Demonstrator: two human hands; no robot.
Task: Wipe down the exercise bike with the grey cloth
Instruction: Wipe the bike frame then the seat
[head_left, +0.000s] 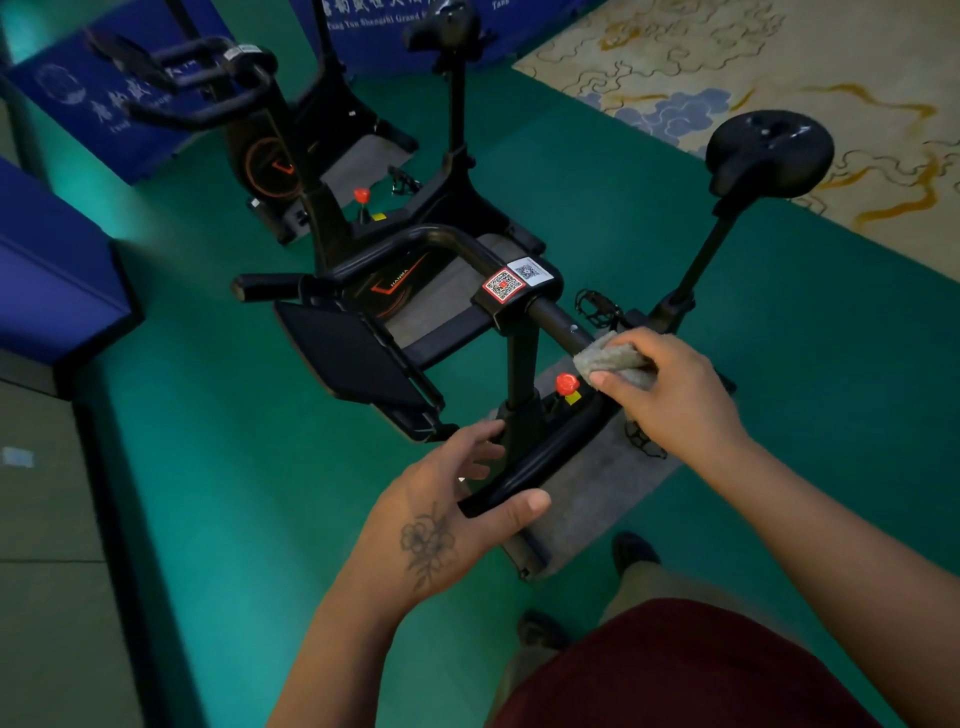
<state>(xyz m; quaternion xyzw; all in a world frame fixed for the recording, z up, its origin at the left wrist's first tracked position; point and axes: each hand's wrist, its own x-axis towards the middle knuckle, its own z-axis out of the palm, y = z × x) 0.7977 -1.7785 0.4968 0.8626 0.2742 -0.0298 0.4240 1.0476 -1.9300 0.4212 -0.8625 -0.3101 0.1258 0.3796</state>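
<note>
the right hand, just right of centre frame, has its fingers and thumb curled around a folded grey cloth, pinching it against the black handlebar of the near exercise bike. the left hand, lower centre, is relaxed, fingers slightly apart and holding nothing, thumb resting on the end of the near grip; a flower tattoo marks its back. 2 qr-code stickers sit on the handlebar clamp at centre. a red knob shows just below the cloth. the black saddle stands at upper right. a grey mat lies under the bike on green floor. a second bike stands at upper left, with blue banners behind it.
</note>
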